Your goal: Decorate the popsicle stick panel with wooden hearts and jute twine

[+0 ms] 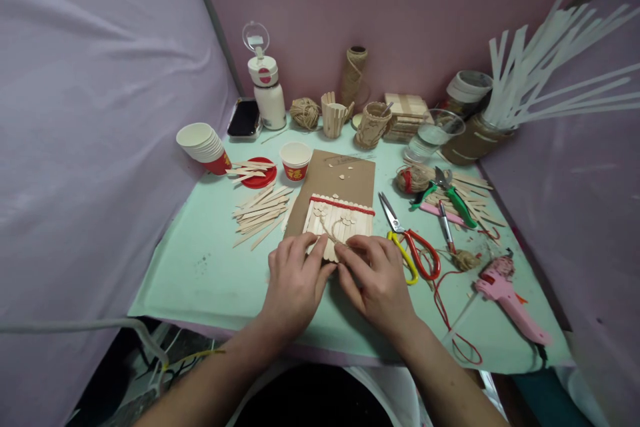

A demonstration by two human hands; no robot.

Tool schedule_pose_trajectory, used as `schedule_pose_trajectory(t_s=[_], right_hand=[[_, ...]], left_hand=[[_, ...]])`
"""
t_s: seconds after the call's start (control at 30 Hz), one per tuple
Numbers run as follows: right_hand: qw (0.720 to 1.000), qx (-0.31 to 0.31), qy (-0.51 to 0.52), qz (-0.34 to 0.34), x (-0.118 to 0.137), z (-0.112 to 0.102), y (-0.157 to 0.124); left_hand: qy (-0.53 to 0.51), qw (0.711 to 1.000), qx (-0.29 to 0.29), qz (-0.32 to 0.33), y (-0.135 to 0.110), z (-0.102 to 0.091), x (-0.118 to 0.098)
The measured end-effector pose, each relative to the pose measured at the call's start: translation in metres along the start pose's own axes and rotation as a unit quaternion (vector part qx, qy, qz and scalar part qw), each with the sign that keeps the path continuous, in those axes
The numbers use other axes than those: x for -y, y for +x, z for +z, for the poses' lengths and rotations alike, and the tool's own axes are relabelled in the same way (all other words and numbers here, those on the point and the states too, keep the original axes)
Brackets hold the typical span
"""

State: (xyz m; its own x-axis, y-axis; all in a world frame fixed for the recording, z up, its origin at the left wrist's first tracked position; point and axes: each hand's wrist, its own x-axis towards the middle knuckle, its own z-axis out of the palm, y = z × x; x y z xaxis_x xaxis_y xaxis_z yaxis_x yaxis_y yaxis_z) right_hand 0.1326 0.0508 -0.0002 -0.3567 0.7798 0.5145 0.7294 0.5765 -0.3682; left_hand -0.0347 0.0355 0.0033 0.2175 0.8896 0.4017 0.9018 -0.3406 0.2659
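A panel of wooden craft sticks (345,211) lies on a brown board, with a red cord band across its upper part. Small wooden petal shapes (349,221) and twine stems (334,230) decorate its face. My left hand (295,278) grips the panel's lower left part, its thumb and index finger close to the twine. At the lower right, my right hand (379,278) is closed on the same panel, fingertips against the twine's lower end. The fingers partly hide the panel's bottom edge. Beside my right hand lie scissors (409,247) with red and yellow handles.
Loose craft sticks (263,210) and paper cups (203,145) are at left. A pink glue gun (515,303), green-handled pliers (457,203) and red cord (440,300) lie at right. A water cup (433,137), white bottle (270,97) and twine ball (305,113) stand behind.
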Motion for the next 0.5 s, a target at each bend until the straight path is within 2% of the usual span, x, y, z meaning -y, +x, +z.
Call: schedule_pose_trajectory(t_s=[0.17,0.5], right_hand=[[1.0,0.001,-0.003,0.002,0.001,-0.0009,0.0002],[1.0,0.001,-0.007,0.0,0.0014,-0.0019,0.0003]], left_hand=[[0.013,1.0,0.024,-0.016,-0.0049,0.0017,-0.0024],[0.037,0.998,0.029,-0.034,-0.0105,0.0043,-0.0064]])
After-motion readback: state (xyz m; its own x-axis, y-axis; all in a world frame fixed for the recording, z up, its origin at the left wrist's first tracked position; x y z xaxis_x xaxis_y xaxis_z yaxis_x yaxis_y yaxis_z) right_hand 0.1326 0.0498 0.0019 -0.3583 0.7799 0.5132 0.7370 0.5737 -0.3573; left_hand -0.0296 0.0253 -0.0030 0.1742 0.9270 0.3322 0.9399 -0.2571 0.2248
